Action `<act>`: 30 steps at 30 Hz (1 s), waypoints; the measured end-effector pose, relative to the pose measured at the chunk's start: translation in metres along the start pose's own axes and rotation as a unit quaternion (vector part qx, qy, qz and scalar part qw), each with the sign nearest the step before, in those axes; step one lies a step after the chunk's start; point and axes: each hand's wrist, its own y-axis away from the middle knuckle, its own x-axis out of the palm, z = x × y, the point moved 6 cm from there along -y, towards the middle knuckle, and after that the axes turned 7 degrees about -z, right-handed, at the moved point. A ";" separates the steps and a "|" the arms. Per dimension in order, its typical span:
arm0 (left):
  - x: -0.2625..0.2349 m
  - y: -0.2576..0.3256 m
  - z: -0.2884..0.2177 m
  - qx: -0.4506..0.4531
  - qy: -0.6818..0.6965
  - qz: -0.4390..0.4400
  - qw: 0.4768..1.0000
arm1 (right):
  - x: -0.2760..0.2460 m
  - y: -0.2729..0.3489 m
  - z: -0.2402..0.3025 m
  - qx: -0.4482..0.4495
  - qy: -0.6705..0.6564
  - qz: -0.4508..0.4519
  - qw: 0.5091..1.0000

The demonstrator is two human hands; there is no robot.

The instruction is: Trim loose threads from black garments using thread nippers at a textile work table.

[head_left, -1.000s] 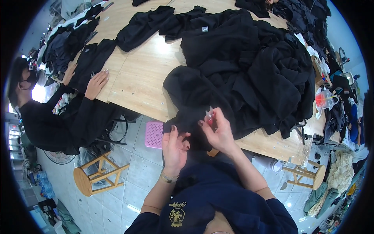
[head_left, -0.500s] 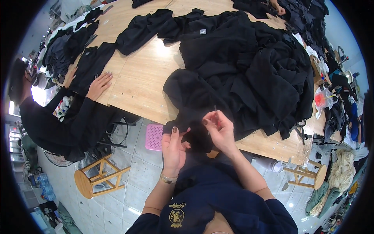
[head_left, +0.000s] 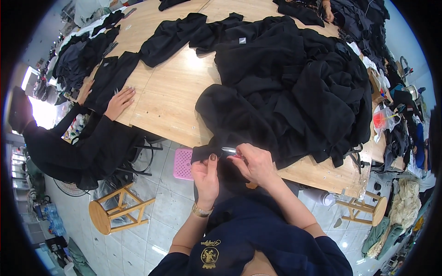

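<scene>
A black garment [head_left: 248,110] hangs over the near edge of the table, part of a large dark heap. My left hand [head_left: 206,181] is closed on its hem, thumb on top, just off the table edge. In my right hand [head_left: 256,165] is a pair of thread snips [head_left: 228,149], silver blades pointing left toward the cloth by my left thumb. My right fingers wrap round the handle and hide most of it. Whether the blades touch the cloth or a thread is too small to tell.
A co-worker [head_left: 69,142] sits at the left with both hands on a black piece [head_left: 113,78]. Another person's hand [head_left: 328,14] shows at the far right. Below stand a pink stool [head_left: 183,164] and wooden stools [head_left: 100,217]. A plastic cup [head_left: 381,120] hangs bagged at the right.
My right hand has turned, bringing the snips' blades from pointing up to pointing left, close to the left thumb. My left fingers have closed more on the cloth.
</scene>
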 end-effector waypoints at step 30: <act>0.006 0.001 -0.004 -0.020 0.036 0.025 0.999 | 0.004 0.002 -0.001 -0.026 0.029 0.013 0.999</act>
